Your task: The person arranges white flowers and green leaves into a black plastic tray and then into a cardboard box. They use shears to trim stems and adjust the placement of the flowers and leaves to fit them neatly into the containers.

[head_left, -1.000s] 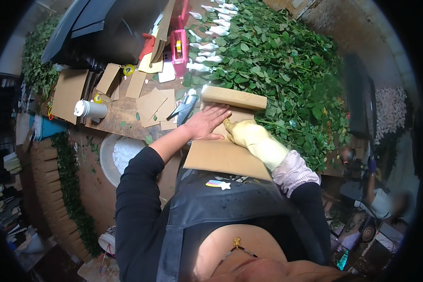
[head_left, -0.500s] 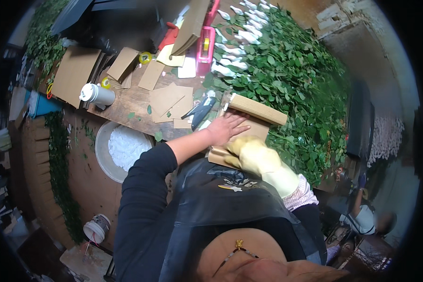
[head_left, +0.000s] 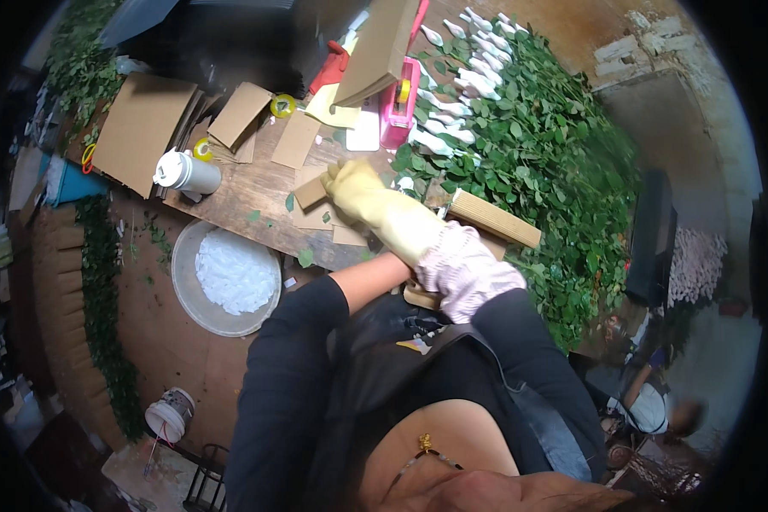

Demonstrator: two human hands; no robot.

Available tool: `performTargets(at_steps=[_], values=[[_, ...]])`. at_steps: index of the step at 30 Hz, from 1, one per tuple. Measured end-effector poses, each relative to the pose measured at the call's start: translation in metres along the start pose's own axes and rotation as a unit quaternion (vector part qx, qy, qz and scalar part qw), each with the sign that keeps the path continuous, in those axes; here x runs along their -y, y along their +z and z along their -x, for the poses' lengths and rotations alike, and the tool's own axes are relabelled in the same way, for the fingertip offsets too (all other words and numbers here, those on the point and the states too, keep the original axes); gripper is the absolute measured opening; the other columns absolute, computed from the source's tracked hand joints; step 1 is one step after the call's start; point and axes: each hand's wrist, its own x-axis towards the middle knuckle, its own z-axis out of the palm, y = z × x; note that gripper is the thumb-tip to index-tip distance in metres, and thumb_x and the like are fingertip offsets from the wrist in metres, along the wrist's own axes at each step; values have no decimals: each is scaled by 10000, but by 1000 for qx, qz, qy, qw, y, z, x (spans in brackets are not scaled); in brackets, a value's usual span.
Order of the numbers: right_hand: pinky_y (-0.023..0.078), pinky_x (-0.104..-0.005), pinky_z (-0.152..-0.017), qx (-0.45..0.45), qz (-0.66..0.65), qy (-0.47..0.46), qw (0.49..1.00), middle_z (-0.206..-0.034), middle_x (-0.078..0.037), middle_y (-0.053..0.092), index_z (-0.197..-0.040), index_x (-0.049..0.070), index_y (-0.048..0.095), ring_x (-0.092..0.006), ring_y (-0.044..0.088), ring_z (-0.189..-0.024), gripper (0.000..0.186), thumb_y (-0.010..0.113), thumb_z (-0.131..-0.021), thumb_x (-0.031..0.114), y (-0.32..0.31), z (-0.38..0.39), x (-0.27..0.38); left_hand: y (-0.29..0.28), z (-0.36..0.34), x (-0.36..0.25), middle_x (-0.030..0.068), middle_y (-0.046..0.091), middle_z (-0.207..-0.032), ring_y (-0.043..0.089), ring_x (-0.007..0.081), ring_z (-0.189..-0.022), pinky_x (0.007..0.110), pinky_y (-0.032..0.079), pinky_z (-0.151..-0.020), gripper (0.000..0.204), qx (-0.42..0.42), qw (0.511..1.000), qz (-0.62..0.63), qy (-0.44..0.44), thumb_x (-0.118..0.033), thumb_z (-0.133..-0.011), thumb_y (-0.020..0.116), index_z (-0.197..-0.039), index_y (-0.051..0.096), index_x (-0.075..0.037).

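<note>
My right hand, in a yellow rubber glove, reaches across to the left over the wooden table. Its fingers close on a small piece of cardboard, which tilts above other flat cardboard pieces. My bare left forearm passes beneath the right sleeve, and the left hand's fingers are hidden there. Beyond the crossed arms, a roll of corrugated cardboard lies by the leafy stems. A folded brown cardboard edge shows close to my apron.
Leafy stems with white-wrapped heads cover the table's right side. A pink tape dispenser stands at the back. To the left are a white tumbler and cardboard stacks. A tub of white pieces sits below the table edge. Another person is at far right.
My right hand has moved from the cardboard by the corrugated roll to the loose pieces on the left, taking hold of one. Its arm now covers my left hand.
</note>
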Motion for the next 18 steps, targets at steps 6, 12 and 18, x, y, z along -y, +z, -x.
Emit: performTargets(at_steps=[6, 12, 18], values=[[556, -403, -842, -114, -57, -23, 992, -1151, -93, 696, -1133, 79, 672, -290, 685, -985, 228, 616, -977, 235, -139, 180, -17, 34, 8, -16, 162, 469, -1484, 429, 326, -1361, 478, 310, -1156, 650, 277, 238, 903, -226, -467, -920, 611, -1462, 478, -135], [530, -231, -664, 56, -431, 437, 787, -840, -2, 704, -1045, 54, 652, -92, 673, -712, 328, 631, -1006, 378, -93, 296, -79, 48, 17, -30, 156, 523, -1441, 456, 341, -1326, 477, 317, -1136, 603, 68, -325, 938, -98, -441, -919, 519, -1407, 556, -88], [544, -232, -557, 111, -488, 385, 775, -765, -42, 720, -981, 40, 632, -110, 677, -618, 329, 585, -1031, 362, -55, 284, -120, 51, 41, -56, 190, 565, -1388, 509, 332, -1292, 468, 352, -1111, 553, 12, -260, 954, -147, -372, -885, 572, -1322, 609, -34]])
